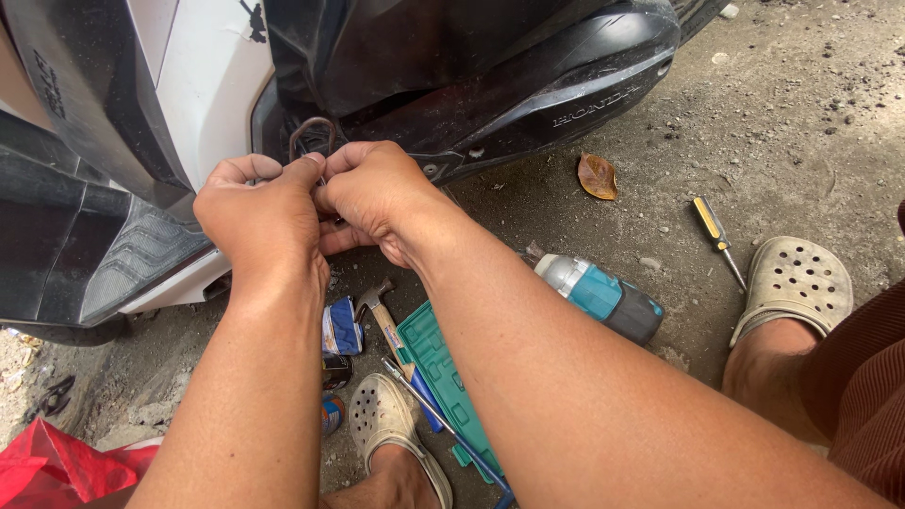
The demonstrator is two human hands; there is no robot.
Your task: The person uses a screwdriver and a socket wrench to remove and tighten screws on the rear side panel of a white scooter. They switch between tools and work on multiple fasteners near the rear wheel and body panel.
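Observation:
My left hand [259, 212] and my right hand [377, 198] are pressed together under the lower edge of a scooter's black and white body panel [490, 90]. Both pinch a thin dark wire loop [311, 132] that rises from between the fingertips toward the panel's underside. What lies between the fingers is hidden. My forearms reach up from the bottom of the view.
On the concrete lie a teal power tool [603, 297], a yellow-handled screwdriver [716, 236], a hammer [377, 306], a teal tool tray [438, 372], a long blue-handled tool [443, 419], small cans [339, 330] and a dry leaf [597, 176]. My clog-shod feet [797, 283] flank them. Red bag [57, 467] at bottom left.

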